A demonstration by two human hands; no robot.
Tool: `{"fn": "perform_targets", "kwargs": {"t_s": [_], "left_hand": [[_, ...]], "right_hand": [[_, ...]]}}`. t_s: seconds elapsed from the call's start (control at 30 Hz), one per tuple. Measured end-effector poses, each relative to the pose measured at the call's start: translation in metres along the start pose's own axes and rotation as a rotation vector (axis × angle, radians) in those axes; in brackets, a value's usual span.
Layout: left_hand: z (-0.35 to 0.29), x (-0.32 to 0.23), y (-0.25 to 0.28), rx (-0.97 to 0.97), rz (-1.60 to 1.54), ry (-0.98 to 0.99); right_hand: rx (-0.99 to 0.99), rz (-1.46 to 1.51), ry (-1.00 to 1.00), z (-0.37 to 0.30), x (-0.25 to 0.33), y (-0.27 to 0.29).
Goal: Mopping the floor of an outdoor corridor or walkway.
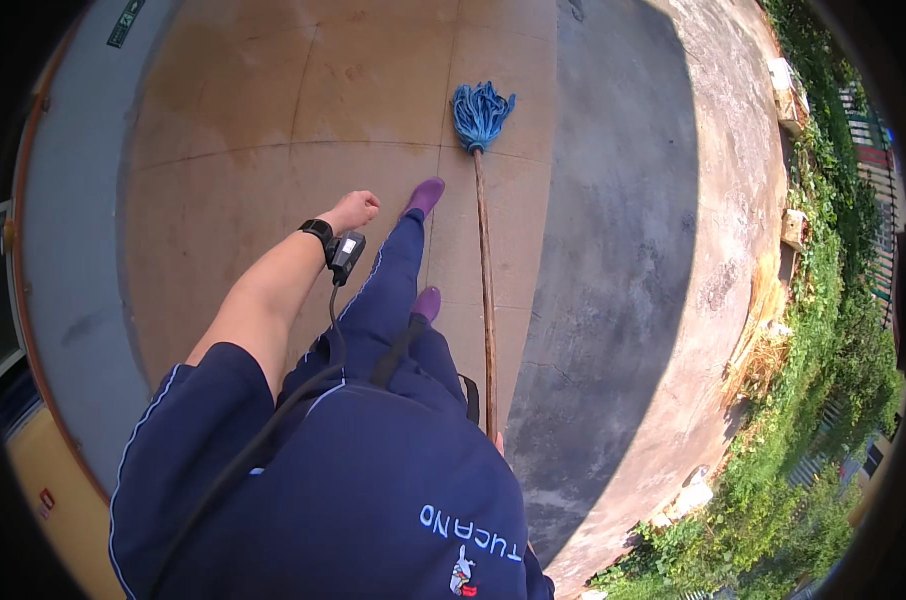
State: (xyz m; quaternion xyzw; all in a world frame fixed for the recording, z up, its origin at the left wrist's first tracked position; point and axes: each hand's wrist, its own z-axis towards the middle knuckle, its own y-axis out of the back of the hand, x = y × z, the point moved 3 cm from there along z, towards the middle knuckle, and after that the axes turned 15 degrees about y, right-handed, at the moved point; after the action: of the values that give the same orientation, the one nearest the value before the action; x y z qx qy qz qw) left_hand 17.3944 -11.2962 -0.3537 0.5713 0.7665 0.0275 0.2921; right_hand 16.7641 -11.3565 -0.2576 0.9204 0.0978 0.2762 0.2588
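Note:
A mop with a blue string head and a long wooden handle stretches ahead of me on my right, its head on the paved floor. Only a sliver of my right hand shows, at the handle beside my hip, gripping it; my torso hides the rest. My left hand hangs forward over the floor, fingers curled in with nothing in them. A black strap and a small boxy device with a cable sit on that wrist. My purple shoes are in mid-stride, left foot forward.
Tan paving slabs lie underfoot, meeting a shaded grey concrete strip on the right. Beyond it are sunlit concrete, dry straw, stone blocks and green plants. A pale wall runs along the left.

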Motion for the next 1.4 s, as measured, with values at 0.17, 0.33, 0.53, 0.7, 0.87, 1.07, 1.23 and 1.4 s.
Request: {"fn": "perform_targets", "kwargs": {"t_s": [0.17, 0.33, 0.53, 0.7, 0.87, 1.07, 1.23, 1.4], "left_hand": [[-0.05, 0.06, -0.031, 0.019, 0.13, 0.123], [-0.069, 0.13, -0.037, 0.029, 0.316, 0.221], [-0.055, 0.09, -0.043, 0.045, 0.454, 0.033], [-0.068, -0.057, -0.103, 0.2, 0.509, -0.663], [-0.064, -0.109, -0.056, 0.049, 0.49, -0.794], [-0.021, 0.033, 0.115, -0.264, 0.111, -0.226], [-0.073, 0.277, 0.171, -0.48, 0.003, 0.309], [-0.184, 0.443, 0.13, -0.347, -0.157, 0.864]], "right_hand": [[0.093, -0.123, -0.224, -0.162, 0.017, 0.027], [-0.057, -0.37, -0.388, -0.173, -0.005, 0.064], [-0.085, -0.64, -0.185, -0.058, 0.03, 0.192], [-0.108, -0.771, 0.108, 0.068, 0.151, 0.232], [-0.09, -0.809, 0.314, 0.21, 0.295, 0.208], [-0.1, -0.75, 0.541, 0.396, 0.509, 0.132], [-0.021, -0.491, 0.84, 0.534, 0.734, 0.041], [0.207, -0.145, 0.777, 0.561, 0.817, -0.06]]}}
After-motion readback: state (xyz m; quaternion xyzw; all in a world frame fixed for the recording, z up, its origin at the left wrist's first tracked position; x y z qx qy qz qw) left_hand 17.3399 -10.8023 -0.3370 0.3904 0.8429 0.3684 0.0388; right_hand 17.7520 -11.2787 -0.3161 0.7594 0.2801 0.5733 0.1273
